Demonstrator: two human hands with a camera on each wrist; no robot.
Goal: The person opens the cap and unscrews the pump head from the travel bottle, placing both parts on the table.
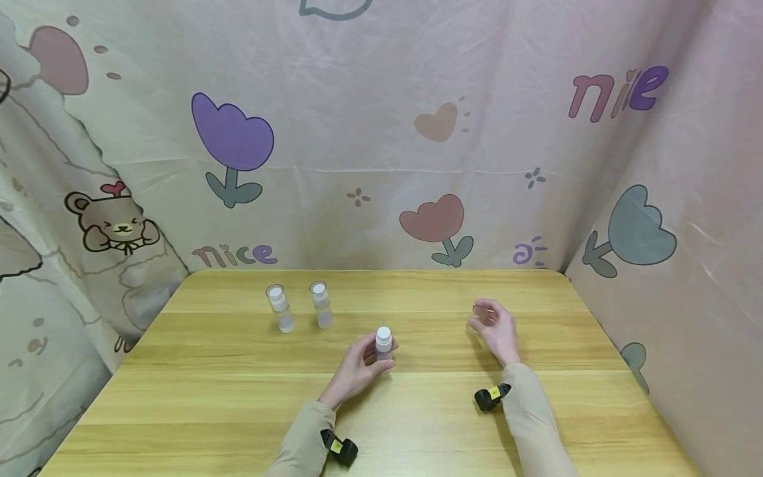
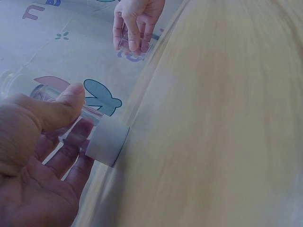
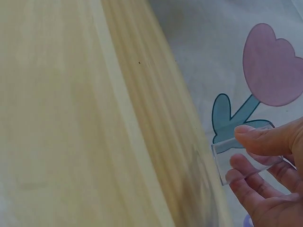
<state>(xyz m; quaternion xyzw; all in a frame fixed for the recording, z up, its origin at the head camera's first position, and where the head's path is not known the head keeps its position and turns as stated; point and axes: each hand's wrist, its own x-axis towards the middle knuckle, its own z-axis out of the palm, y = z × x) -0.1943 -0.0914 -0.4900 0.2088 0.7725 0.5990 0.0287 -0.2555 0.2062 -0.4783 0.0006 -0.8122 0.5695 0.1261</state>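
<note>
My left hand (image 1: 353, 372) grips a small clear bottle (image 1: 383, 340) with a white top near the middle of the table. In the left wrist view, thumb and fingers wrap the bottle's transparent body, and its white base (image 2: 108, 140) is at the wooden surface; whether it touches cannot be told. Off to the right, my right hand (image 1: 499, 332) pinches a clear, hollow cap (image 3: 223, 161) between thumb and fingers, above the table. That cap is hard to make out in the head view.
Two similar bottles stand farther back on the left, a left one (image 1: 280, 309) and a right one (image 1: 322, 306), each with a clear cover over its white top. Behind the wooden table (image 1: 238, 397) hangs a printed cloth (image 1: 334, 132), which also runs along both sides.
</note>
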